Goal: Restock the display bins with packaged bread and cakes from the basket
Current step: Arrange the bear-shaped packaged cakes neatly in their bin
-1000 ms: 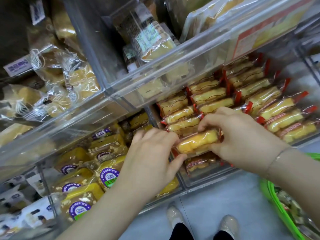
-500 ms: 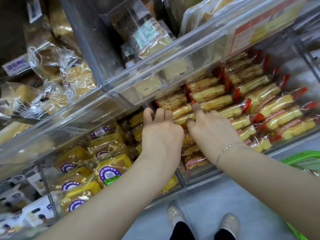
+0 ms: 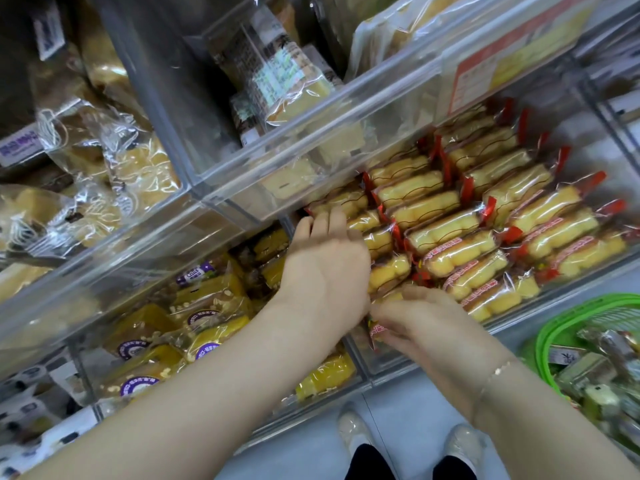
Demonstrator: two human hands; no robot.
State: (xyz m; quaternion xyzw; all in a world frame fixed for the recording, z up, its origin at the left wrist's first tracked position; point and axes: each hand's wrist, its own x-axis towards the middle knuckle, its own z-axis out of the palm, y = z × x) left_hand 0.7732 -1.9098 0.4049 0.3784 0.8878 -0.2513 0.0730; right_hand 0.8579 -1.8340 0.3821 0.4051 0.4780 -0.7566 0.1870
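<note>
A clear display bin (image 3: 433,367) at mid height holds rows of yellow cakes in red-edged wrappers (image 3: 446,230). My left hand (image 3: 329,271) lies flat with fingers apart against the left end of those rows, pressing the packs. My right hand (image 3: 419,327) is lower, at the bin's front edge, with its fingers pinched on a red-edged cake pack (image 3: 377,330); most of that pack is hidden by the hand. The green basket (image 3: 568,327) hangs at the lower right with several wrapped goods inside.
To the left, a lower bin holds yellow cakes with purple labels (image 3: 204,323). Above, clear bins (image 3: 311,157) carry bagged bread and sliced cake. An orange price card (image 3: 512,53) hangs on the upper bin's front. My shoes (image 3: 353,427) stand on the grey floor below.
My right hand has drawn back from the rows to the bin's front edge and closed on a pack. My left hand stays flat against the rows. The basket has come further into view.
</note>
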